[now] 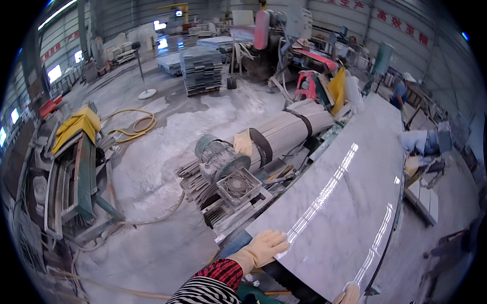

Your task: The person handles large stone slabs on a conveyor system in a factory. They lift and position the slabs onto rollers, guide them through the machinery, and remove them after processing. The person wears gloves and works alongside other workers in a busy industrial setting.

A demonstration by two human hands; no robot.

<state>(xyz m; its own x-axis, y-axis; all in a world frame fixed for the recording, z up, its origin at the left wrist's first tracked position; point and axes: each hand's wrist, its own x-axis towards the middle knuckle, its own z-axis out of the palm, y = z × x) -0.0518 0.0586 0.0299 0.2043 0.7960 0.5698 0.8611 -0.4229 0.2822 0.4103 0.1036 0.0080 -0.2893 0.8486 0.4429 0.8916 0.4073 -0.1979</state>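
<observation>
A large polished white marble slab (pixel 336 202) with grey veining stretches from the near edge toward the far right. My left hand (pixel 264 248), in a cream glove, grips its near left corner, fingers over the top face. At the near right corner my right hand (pixel 345 297), gloved alike, holds the slab's edge; the lower frame edge cuts off much of it. A striped sleeve (pixel 200 298) with a red-and-black checked cuff covers my left forearm. Dark space shows under the slab between my hands.
Left of the slab lie a dusty motor (pixel 219 153) and a strapped bundle of long strips (pixel 291 126). A yellow hose (pixel 138 126) coils on the wet floor. Stacked slabs (pixel 200 70) stand farther back. A co-worker (pixel 399 93) is beyond the slab's far right side.
</observation>
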